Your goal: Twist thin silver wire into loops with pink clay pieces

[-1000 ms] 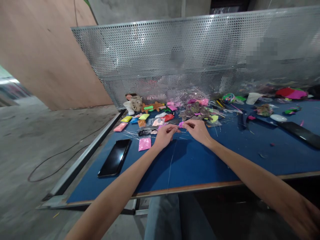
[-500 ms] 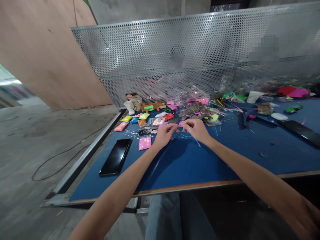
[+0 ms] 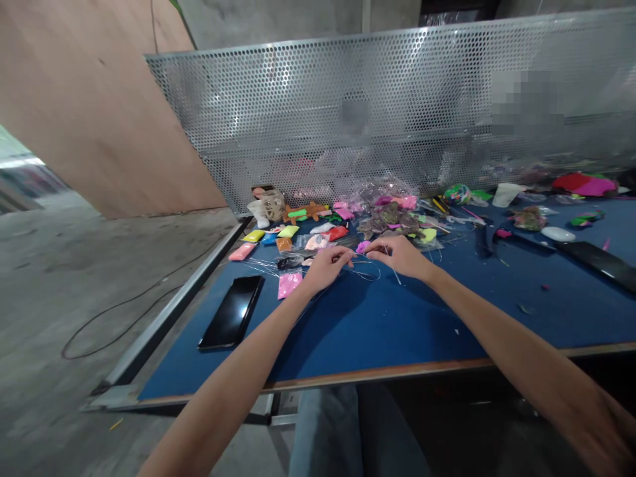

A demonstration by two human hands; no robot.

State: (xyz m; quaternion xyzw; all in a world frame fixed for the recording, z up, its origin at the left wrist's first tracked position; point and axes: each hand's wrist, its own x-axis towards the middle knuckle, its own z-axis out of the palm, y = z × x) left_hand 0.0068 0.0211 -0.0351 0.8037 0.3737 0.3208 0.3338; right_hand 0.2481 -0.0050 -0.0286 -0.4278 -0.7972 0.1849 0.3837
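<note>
Above the blue table, my left hand (image 3: 328, 266) is closed in a pinch on a thin, pale wire. A loose loop of this wire (image 3: 378, 270) bends through the gap between my hands. My right hand (image 3: 401, 257) also pinches; a short end of the wire hangs below its fingers. At the right fingertips sits a small purple piece (image 3: 362, 247), too small to make out its kind; whether the fingers touch it is unclear. Beside my left wrist lies a pink clay packet (image 3: 289, 285). Behind my hands are several dark and silvery wires (image 3: 293, 260).
A black phone (image 3: 231, 313) lies on the blue table (image 3: 368, 331) at left, another dark device (image 3: 596, 262) at right. Coloured packets (image 3: 242, 252), crumpled plastic (image 3: 382, 191) and a white cup (image 3: 505, 195) line the back, before a perforated metal panel (image 3: 318, 99). A white mouse-like object (image 3: 558, 234) lies right.
My hands have drawn slightly apart, the right one shifting right. The strand that hung towards the table edge has moved, and a loop now shows between the hands.
</note>
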